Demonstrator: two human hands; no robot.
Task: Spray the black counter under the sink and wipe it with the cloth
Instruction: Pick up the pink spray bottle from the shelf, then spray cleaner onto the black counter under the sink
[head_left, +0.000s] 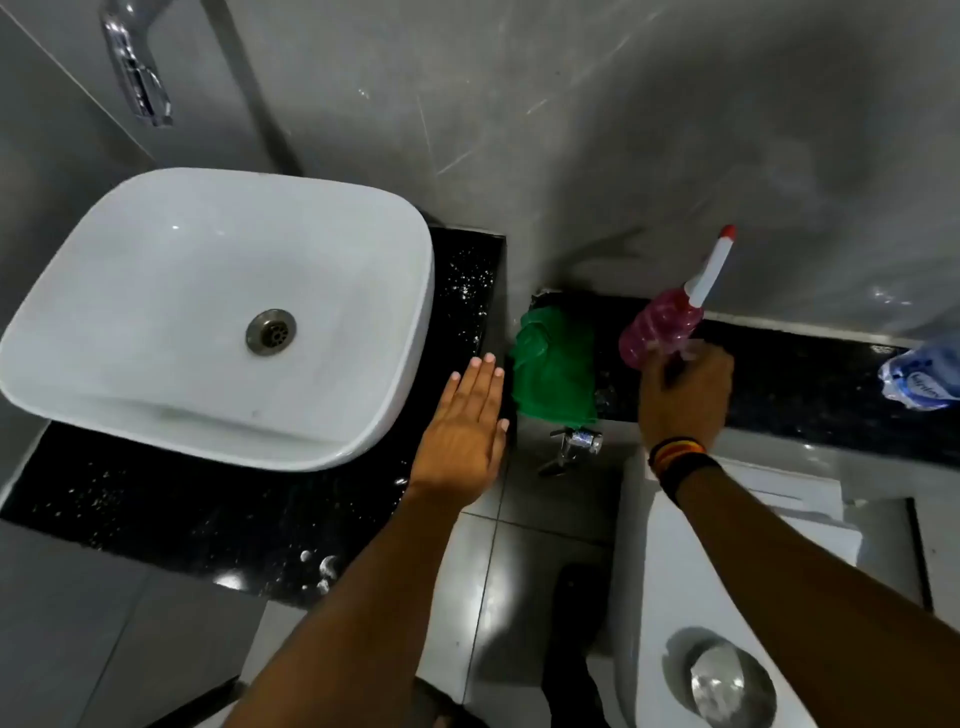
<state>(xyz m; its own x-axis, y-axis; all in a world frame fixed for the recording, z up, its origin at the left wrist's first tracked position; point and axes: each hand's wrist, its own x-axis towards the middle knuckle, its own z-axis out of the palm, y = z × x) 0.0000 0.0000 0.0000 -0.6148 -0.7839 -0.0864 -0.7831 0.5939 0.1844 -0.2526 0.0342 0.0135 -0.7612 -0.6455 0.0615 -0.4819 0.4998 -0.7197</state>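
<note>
A white basin (171, 291) sits on the black speckled counter (171, 514), which shows white droplets and foam spots. My left hand (467, 421) hovers flat and open over the counter's right edge, fingers together, holding nothing. A crumpled green cloth (556, 364) lies on a lower black ledge (800, 384) just right of that hand. My right hand (685, 395) grips a pink spray bottle (660, 332) with a white nozzle and red tip, tilted over the ledge. A striped wristband circles my right wrist.
A chrome tap (137, 67) juts from the grey wall above the basin. A blue-and-white plastic pack (919, 379) lies at the ledge's right end. Below are a white toilet (727, 623), a chrome valve (576, 447) and grey floor tiles.
</note>
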